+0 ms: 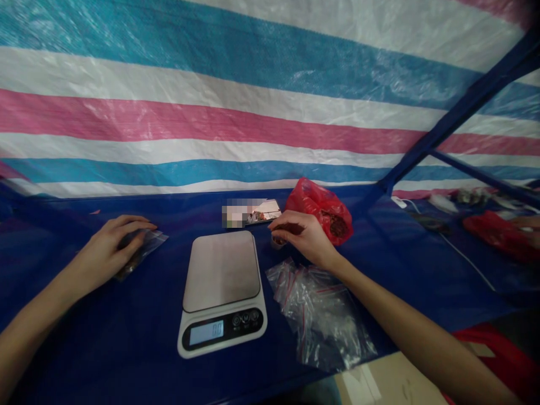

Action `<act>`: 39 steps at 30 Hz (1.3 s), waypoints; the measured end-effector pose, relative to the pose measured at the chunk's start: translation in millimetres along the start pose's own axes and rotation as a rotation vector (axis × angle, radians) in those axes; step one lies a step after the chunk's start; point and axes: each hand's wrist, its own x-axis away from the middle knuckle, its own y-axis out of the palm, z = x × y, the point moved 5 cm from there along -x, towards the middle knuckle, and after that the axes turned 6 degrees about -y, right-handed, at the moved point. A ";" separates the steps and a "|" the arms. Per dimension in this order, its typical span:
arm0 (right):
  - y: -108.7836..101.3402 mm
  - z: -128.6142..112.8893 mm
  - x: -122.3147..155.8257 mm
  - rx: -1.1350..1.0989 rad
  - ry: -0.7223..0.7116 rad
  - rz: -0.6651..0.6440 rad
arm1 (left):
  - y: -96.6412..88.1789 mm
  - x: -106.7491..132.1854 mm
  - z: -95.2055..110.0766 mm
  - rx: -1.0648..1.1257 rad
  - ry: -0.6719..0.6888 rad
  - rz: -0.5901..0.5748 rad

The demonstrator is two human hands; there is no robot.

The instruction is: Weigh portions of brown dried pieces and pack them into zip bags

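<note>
Two bare hands low over the blue table cover (126,337), digital kitchen scale (221,270) between them; platform bare, display (206,332) lit and seemingly at zero.

At the far left, left hand (112,244) palm down, fingers curled together over a small filled zip bag (148,243) with dark contents; pressing or gripping, impossible to tell.

Just right of the scale's far corner, right hand (301,236) with thumb and fingertips pinched together on a small pale round thing (278,241), too small to name, down on the cover.

Near right of the scale, under the right forearm, pile of empty zip bags (320,315) with red seal strips; just beyond the right hand, red plastic bag (323,211), open, dark dried stuff inside; striped tarpaulin (211,112) behind.

By judgement, a moment between weighings: one filled bag off to the left, nothing on the platform, stock and empties within reach on the right.

For any lift of the round thing: a light pinch only, and a path clear of the platform; for a fresh bag, one slippery sheet to be peeled from the pile by fingertip.
</note>
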 end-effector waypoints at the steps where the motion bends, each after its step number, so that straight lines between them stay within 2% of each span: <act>1: 0.0 0.3 0.6 -0.002 0.006 -0.009 | 0.1 0.0 -0.6 -0.004 0.005 -0.003; 13: -4.1 -4.9 -0.9 0.007 -0.034 0.001 | -0.7 -0.3 1.1 -0.030 0.034 -0.003; 24: -12.0 -10.3 1.8 -0.051 -0.045 -0.112 | -1.9 0.3 3.7 -0.036 0.033 -0.015; 28: -17.8 -15.4 1.6 0.020 -0.033 -0.096 | -2.3 0.2 4.4 -0.039 0.021 -0.021; 33: -40.0 -24.6 3.7 0.268 -0.083 0.019 | -1.5 0.9 1.6 -0.030 0.025 -0.019; 35: -46.3 -24.3 6.4 0.394 -0.089 -0.023 | -1.0 1.4 0.7 -0.029 0.024 -0.014; 39: -41.1 -13.3 16.0 0.540 -0.005 -0.266 | -0.9 1.6 2.0 -0.027 0.020 -0.017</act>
